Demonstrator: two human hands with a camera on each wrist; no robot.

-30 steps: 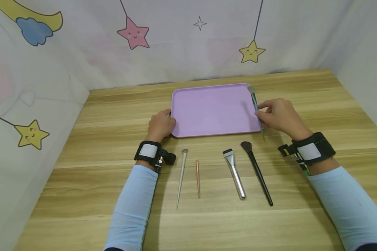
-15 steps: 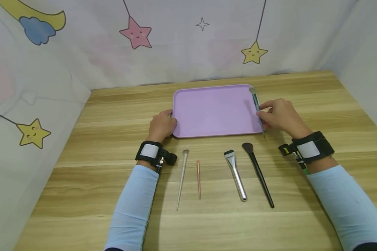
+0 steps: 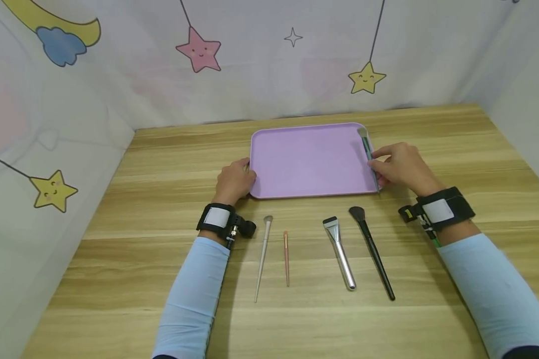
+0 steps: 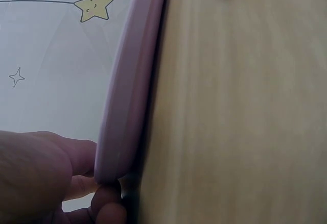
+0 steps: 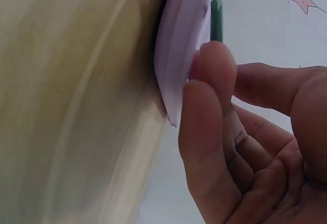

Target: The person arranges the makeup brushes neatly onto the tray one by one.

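Observation:
A green-handled makeup brush with a pale head is pinched between thumb and fingers of my right hand, along the right side of the purple tray. Its green handle end sticks up past the fingertips in the right wrist view. My left hand grips the tray's left edge near the front corner; in the left wrist view its thumb is at the rim and curled fingertips are under the tray.
In front of the tray lie a white slim brush, a small pink brush, a silver flat brush and a black angled brush on the wooden table. A patterned curtain stands behind.
The whole head view has shifted slightly. The green brush's handle end has come in from beyond the tray's front edge to about level with it. Left hand stays on the tray.

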